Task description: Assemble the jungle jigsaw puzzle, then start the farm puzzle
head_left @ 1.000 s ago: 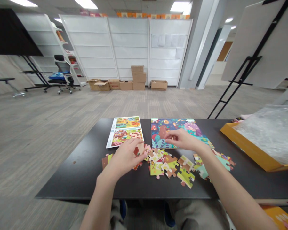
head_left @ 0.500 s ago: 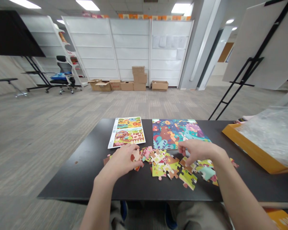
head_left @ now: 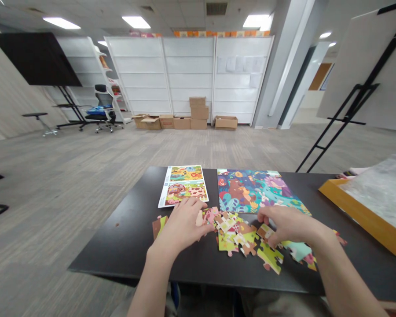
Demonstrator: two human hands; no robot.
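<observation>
"Your right hand (head_left: pixel 280 223) has come down to a brown piece (head_left: pixel 265 231), so that's within reach."
"Gripped?"
"Can't tell; your fingers partly hide it. The pile (head_left: pixel 229 237) lies leftward on the tabletop (head_left: pixel 119 251)."
"Your left hand (head_left: pixel 186 223) grasps a pale piece (head_left: pixel 199 219), mostly covered."
"Beyond lie your sheet (head_left: pixel 185 187) and board (head_left: pixel 239 189), print too small to read."

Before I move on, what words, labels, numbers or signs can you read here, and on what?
No text can be read for certain.
Picture sheet: small blue marks in its left margin, too small to read.
Puzzle pieces: no lettering I can make out.
Papers on the white shelving: too faint to read.
Orange-and-white packaging above it: too small and blurred.
Cardboard boxes: any print is too blurred to read.
</observation>
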